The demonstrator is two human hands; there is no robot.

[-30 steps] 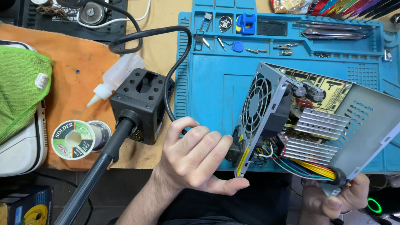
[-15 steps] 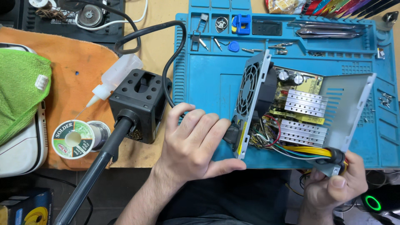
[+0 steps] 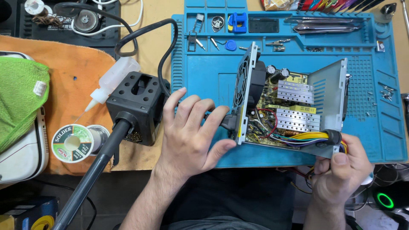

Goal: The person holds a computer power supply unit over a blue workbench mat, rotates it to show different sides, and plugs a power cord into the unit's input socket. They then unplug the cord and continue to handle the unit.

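An opened grey metal power supply [image 3: 324, 87] sits on the blue work mat [image 3: 213, 79], showing its circuit board, silver heat sinks and a black fan [image 3: 243, 87] on its left wall. My left hand [image 3: 191, 132] rests against that fan wall, fingers spread over a black plug at its lower corner. My right hand [image 3: 341, 170] grips the bundle of yellow, red and black cables [image 3: 315, 137] where it leaves the case at the lower right corner.
A black soldering-iron stand [image 3: 138, 104] with its iron and cable stands left of the mat. Beside it lie a solder spool [image 3: 73, 142], a clear squeeze bottle [image 3: 111, 81] and a green cloth [image 3: 19, 98]. Tweezers, screws and small tools fill the mat's top trays.
The power supply has been turned and lowered from a tilted hold until it sits squarely on the mat. Both hands followed it, the left staying on the fan side, the right on the cables.
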